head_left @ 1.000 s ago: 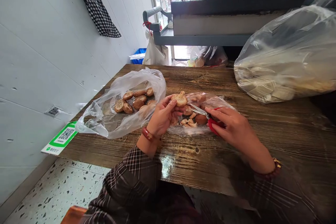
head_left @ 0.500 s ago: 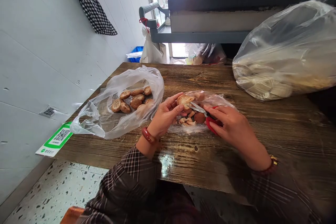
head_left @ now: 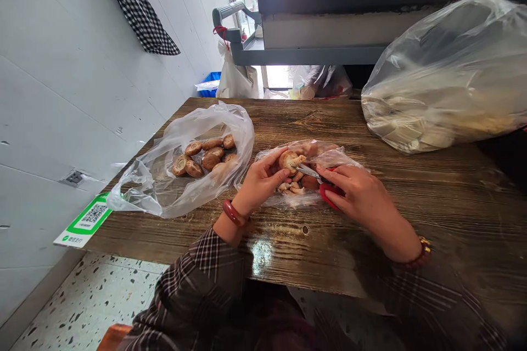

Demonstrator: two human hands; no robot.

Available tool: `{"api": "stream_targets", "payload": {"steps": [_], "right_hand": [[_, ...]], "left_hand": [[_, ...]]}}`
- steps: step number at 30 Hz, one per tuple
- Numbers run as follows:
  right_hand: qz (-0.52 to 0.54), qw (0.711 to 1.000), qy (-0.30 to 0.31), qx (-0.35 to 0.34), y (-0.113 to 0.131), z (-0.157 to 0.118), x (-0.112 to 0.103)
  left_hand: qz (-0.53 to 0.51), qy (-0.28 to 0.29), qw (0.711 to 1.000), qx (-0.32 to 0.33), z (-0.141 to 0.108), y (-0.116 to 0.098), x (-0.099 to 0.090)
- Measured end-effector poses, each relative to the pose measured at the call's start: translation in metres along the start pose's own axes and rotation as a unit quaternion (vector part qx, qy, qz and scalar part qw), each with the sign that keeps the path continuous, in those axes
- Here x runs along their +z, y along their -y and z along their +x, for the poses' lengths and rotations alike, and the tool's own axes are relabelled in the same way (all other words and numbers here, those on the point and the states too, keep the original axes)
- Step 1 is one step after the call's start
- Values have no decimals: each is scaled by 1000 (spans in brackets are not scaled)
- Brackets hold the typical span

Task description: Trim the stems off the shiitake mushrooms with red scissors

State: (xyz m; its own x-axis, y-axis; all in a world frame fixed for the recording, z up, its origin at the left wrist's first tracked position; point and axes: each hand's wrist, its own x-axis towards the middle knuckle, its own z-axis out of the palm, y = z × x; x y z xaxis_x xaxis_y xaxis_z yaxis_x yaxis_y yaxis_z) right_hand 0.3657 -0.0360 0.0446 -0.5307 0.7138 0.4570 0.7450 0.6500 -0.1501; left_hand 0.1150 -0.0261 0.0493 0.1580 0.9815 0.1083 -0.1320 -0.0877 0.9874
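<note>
Red-handled scissors (head_left: 325, 185) sit in the right hand (head_left: 358, 193)'s partly closed grip, blades at the mushroom (head_left: 290, 161) pinched between the left hand (head_left: 263, 176)'s thumb and fingers, above the counter (head_left: 284, 236).

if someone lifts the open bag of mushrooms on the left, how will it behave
The open bag will probably sag and fold, since its thin plastic already lies crumpled. The mushrooms inside look loose and rounded, so they would likely roll together into the lowest part. Its wide mouth gapes, so a tilt might spill some.
</note>
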Motion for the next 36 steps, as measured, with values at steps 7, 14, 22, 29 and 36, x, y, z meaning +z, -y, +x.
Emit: {"api": "stream_targets", "payload": {"steps": [7, 14, 22, 29, 36], "right_hand": [[-40, 999, 13, 3, 6, -1, -1], [3, 1000, -7, 4, 5, 1, 5], [1, 999, -46, -16, 4, 3, 1], [14, 999, -33, 1, 5, 3, 1], [86, 996, -35, -4, -1, 2, 0]], "left_hand": [[30, 7, 999, -9, 0, 4, -2], [-14, 25, 1000, -1, 3, 6, -4], [-159, 43, 986, -36, 5, 6, -6], [-155, 24, 987, -32, 4, 6, -4], [-157, -13, 987, -10, 6, 6, -3]]}}
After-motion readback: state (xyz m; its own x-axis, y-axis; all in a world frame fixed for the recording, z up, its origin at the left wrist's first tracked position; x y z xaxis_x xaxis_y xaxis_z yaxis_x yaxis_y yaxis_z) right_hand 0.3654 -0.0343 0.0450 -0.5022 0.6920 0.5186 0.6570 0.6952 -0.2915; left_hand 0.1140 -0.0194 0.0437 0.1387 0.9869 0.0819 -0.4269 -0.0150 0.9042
